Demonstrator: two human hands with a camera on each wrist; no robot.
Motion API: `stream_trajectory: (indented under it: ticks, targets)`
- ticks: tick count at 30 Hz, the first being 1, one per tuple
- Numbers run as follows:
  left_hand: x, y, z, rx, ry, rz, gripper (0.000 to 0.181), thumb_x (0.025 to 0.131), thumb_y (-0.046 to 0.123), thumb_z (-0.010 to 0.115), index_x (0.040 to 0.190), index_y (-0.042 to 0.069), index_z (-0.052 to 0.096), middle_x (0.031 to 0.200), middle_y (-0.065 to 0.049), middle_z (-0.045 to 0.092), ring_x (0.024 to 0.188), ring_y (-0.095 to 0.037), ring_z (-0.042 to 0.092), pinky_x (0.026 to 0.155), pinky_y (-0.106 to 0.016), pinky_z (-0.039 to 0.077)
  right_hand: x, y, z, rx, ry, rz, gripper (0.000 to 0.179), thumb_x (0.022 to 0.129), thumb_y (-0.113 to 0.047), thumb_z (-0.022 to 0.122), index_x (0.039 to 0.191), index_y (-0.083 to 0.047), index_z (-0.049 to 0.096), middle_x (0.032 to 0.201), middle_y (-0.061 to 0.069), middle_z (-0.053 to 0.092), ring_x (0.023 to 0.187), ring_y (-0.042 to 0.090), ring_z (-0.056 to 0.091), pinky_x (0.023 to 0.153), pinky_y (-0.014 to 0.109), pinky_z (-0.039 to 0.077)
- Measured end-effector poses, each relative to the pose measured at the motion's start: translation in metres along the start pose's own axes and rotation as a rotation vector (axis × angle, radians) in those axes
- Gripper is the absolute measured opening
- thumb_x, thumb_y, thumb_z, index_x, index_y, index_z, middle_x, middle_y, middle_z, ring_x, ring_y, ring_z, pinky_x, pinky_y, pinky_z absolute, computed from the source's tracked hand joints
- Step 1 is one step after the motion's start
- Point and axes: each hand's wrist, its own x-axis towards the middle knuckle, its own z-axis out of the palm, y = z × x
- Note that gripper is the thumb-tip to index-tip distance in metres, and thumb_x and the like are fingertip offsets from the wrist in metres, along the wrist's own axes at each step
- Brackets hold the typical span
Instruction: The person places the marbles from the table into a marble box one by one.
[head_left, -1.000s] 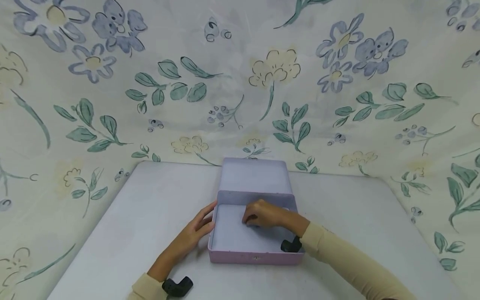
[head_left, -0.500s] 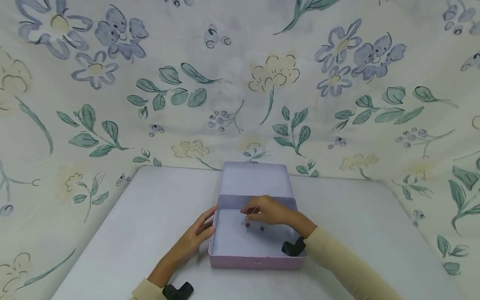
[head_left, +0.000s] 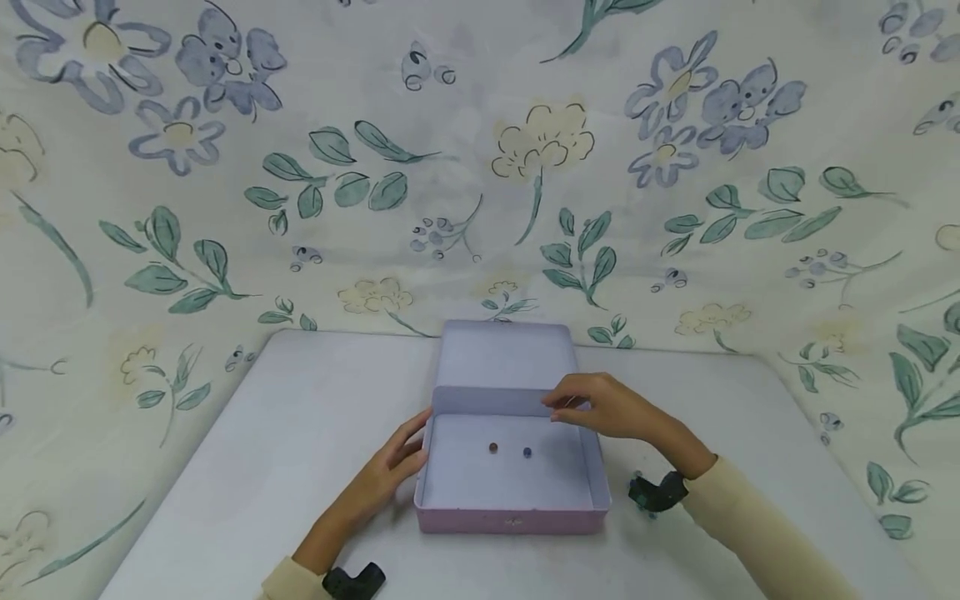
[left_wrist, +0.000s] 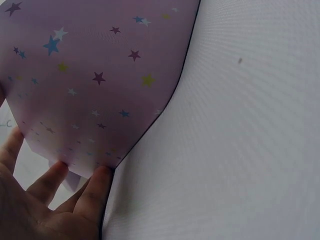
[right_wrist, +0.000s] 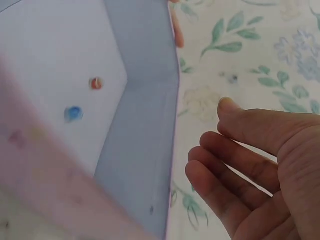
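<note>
A pink box (head_left: 513, 522) with its lid (head_left: 506, 354) swung back lies on the table, its outside printed with small stars in the left wrist view. On its pale floor sit two small round marbles, one orange-brown (head_left: 492, 448) and one blue (head_left: 527, 452), a short gap apart. My left hand (head_left: 382, 477) rests its fingertips against the box's left side. Over the box's back right corner hovers my right hand (head_left: 611, 406), fingers loosely bent and nothing between them. The right wrist view shows both the orange-red marble (right_wrist: 96, 83) and the blue marble (right_wrist: 74, 113).
The white table (head_left: 337, 375) extends on both sides of the box. A flower-printed cloth (head_left: 465, 167) hangs behind it and along both sides. Black wrist cameras sit on the left wrist (head_left: 352, 582) and right wrist (head_left: 656, 493).
My right hand has lifted from the box floor and moved right, uncovering the two marbles. My left hand has stayed at the box's left side.
</note>
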Motion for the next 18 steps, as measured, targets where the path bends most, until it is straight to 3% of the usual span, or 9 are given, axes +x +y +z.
stream_trajectory:
  ticks: [8,18]
  targets:
    - [-0.001,-0.002,0.000,0.003,0.006,-0.001,0.059,0.107,0.022,0.045,0.160,0.028,0.020,0.169,-0.009,0.013,0.148,-0.050,0.024,0.111,-0.072,0.029,-0.042,0.016,-0.015,-0.014,0.044,0.093,0.023,0.092,-0.014,0.072,0.114,-0.006,0.073,0.109,0.009,0.074,0.097,0.010,0.069,0.084,0.031,0.060]
    - [0.000,-0.002,-0.001,-0.030,-0.017,0.039,0.060,0.107,0.018,0.044,0.161,0.022,0.017,0.169,-0.011,0.011,0.149,-0.051,0.021,0.113,-0.072,0.026,-0.087,0.037,-0.006,0.012,0.057,0.200,0.024,0.093,-0.017,0.071,0.114,-0.006,0.072,0.109,0.011,0.075,0.095,0.002,0.068,0.084,0.021,0.058]
